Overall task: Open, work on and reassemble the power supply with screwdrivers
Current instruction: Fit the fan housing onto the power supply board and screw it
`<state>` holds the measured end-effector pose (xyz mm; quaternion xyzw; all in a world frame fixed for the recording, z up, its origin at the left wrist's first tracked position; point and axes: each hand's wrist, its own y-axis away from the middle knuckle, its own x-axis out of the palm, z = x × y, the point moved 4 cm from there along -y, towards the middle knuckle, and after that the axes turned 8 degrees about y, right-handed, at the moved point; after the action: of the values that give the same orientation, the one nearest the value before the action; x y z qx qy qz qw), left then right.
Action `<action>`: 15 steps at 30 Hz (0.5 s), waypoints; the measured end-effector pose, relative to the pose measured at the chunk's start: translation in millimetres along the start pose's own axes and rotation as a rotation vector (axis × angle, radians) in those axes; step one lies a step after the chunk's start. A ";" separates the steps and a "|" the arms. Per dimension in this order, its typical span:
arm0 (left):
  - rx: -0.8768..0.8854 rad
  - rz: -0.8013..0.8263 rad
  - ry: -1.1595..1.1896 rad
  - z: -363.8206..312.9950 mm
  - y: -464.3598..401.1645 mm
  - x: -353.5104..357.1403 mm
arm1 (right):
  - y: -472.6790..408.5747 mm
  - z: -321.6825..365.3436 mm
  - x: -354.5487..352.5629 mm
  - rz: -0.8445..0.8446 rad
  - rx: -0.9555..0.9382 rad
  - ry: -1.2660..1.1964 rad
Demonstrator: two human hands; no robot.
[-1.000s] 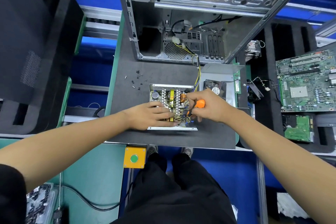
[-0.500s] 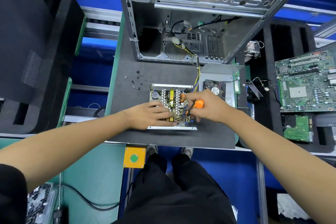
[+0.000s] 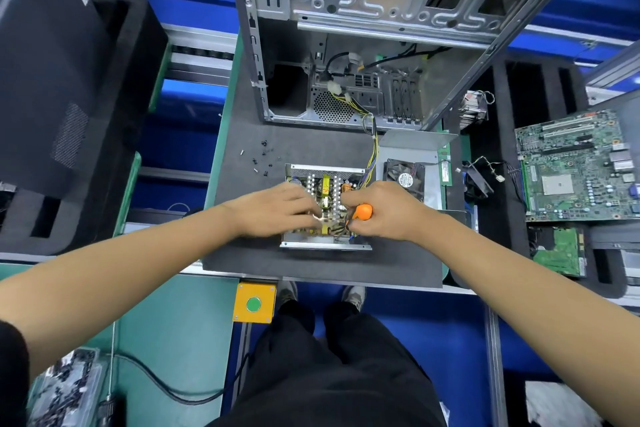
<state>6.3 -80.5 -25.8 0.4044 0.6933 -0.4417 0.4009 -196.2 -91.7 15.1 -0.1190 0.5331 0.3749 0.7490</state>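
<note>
Opened power supply sits under both hands, left hand resting flat-fingered on the board, likely to steady it, right hand gripping orange screwdriver tip-down into its near-right corner, loose screws beyond the left hand.

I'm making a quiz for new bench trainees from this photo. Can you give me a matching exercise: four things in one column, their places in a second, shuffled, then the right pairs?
Things
1. screwdriver
2. loose screws
3. motherboard
4. green button

Places
A. on the yellow box at the bench's near edge
B. on the dark mat, far-left of the power supply
C. gripped in the right hand
D. on the black foam far right

Pairs: 1-C, 2-B, 3-D, 4-A
</note>
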 end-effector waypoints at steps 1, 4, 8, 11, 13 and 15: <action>-0.096 0.026 0.070 4.2 -4.2 -3.7 | -0.3 1.5 -0.3 0.001 -0.009 0.022; -0.478 0.011 0.442 7.8 -17.3 -10.8 | -2.0 7.7 -3.3 0.001 -0.031 0.099; -0.749 -0.075 0.702 -15.4 -32.7 -2.2 | 1.0 10.3 -6.3 -0.005 -0.023 0.109; -0.894 -0.148 0.759 -25.1 -36.8 6.6 | 4.6 10.6 -6.8 -0.005 -0.020 0.113; -0.922 -0.152 0.665 -29.6 -40.4 9.2 | 5.1 14.6 -7.4 -0.021 -0.044 0.142; -0.930 -0.195 0.622 -32.7 -41.6 12.0 | 4.7 19.2 -9.2 -0.035 -0.059 0.156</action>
<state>-42.5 -59.1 -15.3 0.2306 0.9344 0.0151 0.2711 -187.2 -81.4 32.1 -0.1795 0.5764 0.3668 0.7078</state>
